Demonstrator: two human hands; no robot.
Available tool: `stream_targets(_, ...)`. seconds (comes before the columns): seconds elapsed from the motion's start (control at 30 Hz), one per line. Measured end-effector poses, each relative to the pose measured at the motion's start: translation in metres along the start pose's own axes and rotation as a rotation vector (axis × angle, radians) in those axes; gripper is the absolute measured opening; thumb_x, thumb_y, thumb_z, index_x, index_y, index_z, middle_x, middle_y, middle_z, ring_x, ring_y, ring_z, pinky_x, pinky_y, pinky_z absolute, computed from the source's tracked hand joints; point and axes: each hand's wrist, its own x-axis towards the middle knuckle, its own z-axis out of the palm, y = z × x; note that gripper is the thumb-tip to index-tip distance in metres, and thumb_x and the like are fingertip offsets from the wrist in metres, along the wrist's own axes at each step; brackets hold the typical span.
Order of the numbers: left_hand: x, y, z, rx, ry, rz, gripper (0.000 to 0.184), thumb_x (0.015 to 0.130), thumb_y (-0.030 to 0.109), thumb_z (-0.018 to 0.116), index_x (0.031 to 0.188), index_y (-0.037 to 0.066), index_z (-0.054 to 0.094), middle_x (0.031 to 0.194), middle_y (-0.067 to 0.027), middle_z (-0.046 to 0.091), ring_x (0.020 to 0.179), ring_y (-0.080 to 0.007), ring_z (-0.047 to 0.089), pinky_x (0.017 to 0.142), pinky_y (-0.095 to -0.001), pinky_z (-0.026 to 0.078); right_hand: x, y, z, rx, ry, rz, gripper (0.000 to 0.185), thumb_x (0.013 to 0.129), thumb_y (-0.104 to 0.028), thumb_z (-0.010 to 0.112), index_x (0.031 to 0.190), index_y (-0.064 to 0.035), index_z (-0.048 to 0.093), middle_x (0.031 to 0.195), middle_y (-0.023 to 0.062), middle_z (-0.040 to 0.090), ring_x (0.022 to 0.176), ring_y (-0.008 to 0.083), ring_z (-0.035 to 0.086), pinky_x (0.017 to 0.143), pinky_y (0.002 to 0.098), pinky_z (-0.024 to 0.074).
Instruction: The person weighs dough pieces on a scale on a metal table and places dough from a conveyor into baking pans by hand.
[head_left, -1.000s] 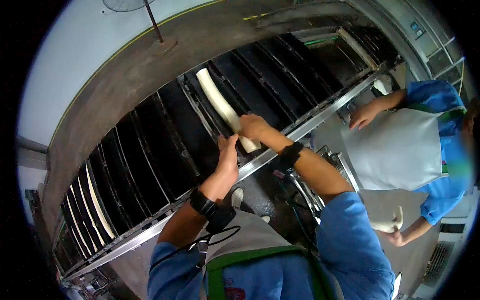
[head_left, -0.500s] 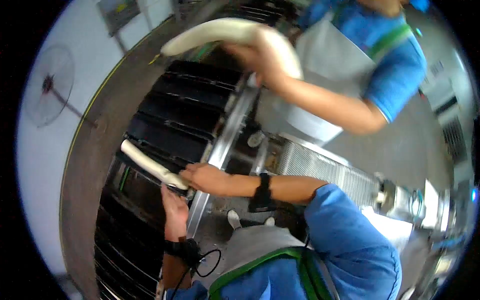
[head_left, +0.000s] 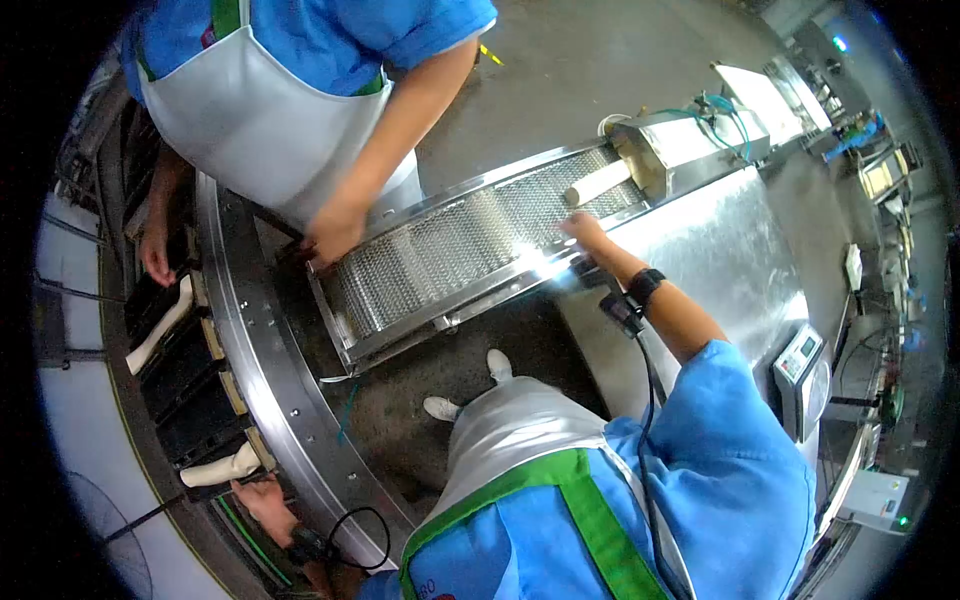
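Observation:
My left hand (head_left: 265, 503) lies at the lower left, fingers stretched out, beside the near end of a pale dough strip (head_left: 218, 468) in a dark tray slot; whether the fingertips touch it I cannot tell. My right hand (head_left: 586, 233) reaches over the near rail of a mesh conveyor (head_left: 430, 255), fingers apart and slightly bent. Just beyond it a pale dough roll (head_left: 598, 184) rests on the mesh, apart from the hand. Another dough strip (head_left: 162, 325) lies in a slot farther up the tray line, close below a co-worker's hand (head_left: 157, 252).
A co-worker in a white apron (head_left: 270, 130) stands across from me, one hand (head_left: 335, 232) at the conveyor's end. A curved metal rail (head_left: 245, 330) edges the dark trays (head_left: 190, 405). To my right are a steel table (head_left: 700, 260) and a scale (head_left: 800, 368).
My view has swung to the right. My right hand has left the dough strip in the tray and moved over to the conveyor. The co-worker's raised long dough piece is no longer held up.

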Motion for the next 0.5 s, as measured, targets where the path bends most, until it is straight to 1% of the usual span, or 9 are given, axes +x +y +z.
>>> stream_targets(0.07,-0.086,-0.009,0.056,0.157,0.018,0.096,0.049,0.079,0.047,0.041,0.109,0.008,0.039,0.104,-0.0089,0.041,0.083,-0.0194,0.040,0.074,-0.0317,0.033,0.030,0.038,-0.029,0.055,0.144,0.095,0.036,0.072,-0.026,0.057,0.095,-0.0012,0.048,0.075,0.0130,0.054,0.053,0.0198,0.050,0.047,0.0308,0.0435)
stream_targets(0.13,-0.096,-0.009,0.042,0.248,-0.031,0.171,0.058,0.080,0.041,0.044,0.124,0.009,0.023,0.103,-0.0105,0.042,0.080,-0.0178,0.043,0.065,-0.0294,0.039,0.058,0.068,-0.043,-0.610,0.084,-0.208,0.057,0.067,-0.022,0.063,0.113,-0.0065,0.034,0.079,0.0144,0.053,0.061,0.0224,0.051,0.053,0.0327,0.0438)
stream_targets(0.17,-0.082,-0.016,0.009,1.005,-0.315,0.606,0.061,0.081,0.033,0.045,0.128,0.010,0.015,0.114,-0.0120,0.038,0.096,-0.0198,0.040,0.076,-0.0303,0.037,0.065,0.078,-0.048,-0.839,0.117,-0.338,0.071,0.064,-0.019,0.066,0.122,-0.0092,0.027,0.081,0.0151,0.052,0.066,0.0238,0.051,0.056,0.0337,0.0440)
stream_targets(0.23,-0.142,-0.015,0.065,0.148,-0.263,0.180,0.056,0.082,0.015,0.045,0.128,0.007,0.013,0.123,-0.0109,0.031,0.109,-0.0217,0.034,0.085,-0.0309,0.033,0.078,0.054,-0.050,-0.750,0.081,-0.181,0.055,0.066,-0.020,0.062,0.112,-0.0075,0.035,0.071,0.0142,0.056,0.059,0.0231,0.054,0.052,0.0319,0.0432)
stream_targets(0.33,-0.100,-0.025,0.027,0.757,-0.128,0.572,0.047,0.084,0.037,0.035,0.120,0.006,0.034,0.118,-0.0097,0.038,0.106,-0.0203,0.037,0.087,-0.0316,0.032,0.038,-0.027,-0.050,-0.044,0.158,0.242,0.036,0.075,-0.033,0.052,0.079,0.0021,0.059,0.070,0.0143,0.059,0.055,0.0185,0.055,0.049,0.0303,0.0420)
stream_targets(0.37,-0.102,-0.014,0.052,0.074,-0.041,0.267,0.046,0.085,0.036,0.034,0.119,0.004,0.033,0.116,-0.0095,0.039,0.104,-0.0219,0.039,0.088,-0.0332,0.030,0.053,-0.021,-0.037,0.092,0.218,0.383,0.036,0.075,-0.032,0.052,0.079,0.0041,0.058,0.068,0.0120,0.059,0.054,0.0181,0.055,0.049,0.0308,0.0421)
stream_targets(0.43,-0.088,-0.024,0.027,0.166,-0.278,0.446,0.047,0.086,0.037,0.033,0.118,0.004,0.034,0.115,-0.0094,0.040,0.103,-0.0236,0.040,0.089,-0.0348,0.029,0.064,0.020,-0.029,-0.719,0.245,-0.531,0.017,0.075,-0.018,0.050,0.077,-0.0024,0.054,0.063,0.0110,0.055,0.054,0.0204,0.054,0.047,0.0318,0.0403)
stream_targets(0.47,-0.086,-0.027,0.021,0.709,-0.061,0.893,0.050,0.081,0.040,0.039,0.116,0.003,0.036,0.112,-0.0106,0.042,0.102,-0.0235,0.041,0.088,-0.0352,0.030,0.108,0.072,-0.011,-0.197,0.119,-0.284,0.010,0.073,-0.012,0.048,0.076,-0.0026,0.050,0.061,0.0136,0.052,0.055,0.0254,0.052,0.046,0.0333,0.0387)
stream_targets(0.5,-0.073,-0.030,0.020,0.985,0.048,1.088,0.052,0.079,0.041,0.042,0.114,0.003,0.037,0.111,-0.0111,0.043,0.101,-0.0235,0.042,0.088,-0.0353,0.031,0.050,0.031,-0.041,-0.252,0.165,-0.741,0.011,0.074,-0.010,0.046,0.078,0.0002,0.047,0.061,0.0133,0.052,0.055,0.0251,0.051,0.047,0.0336,0.0382)
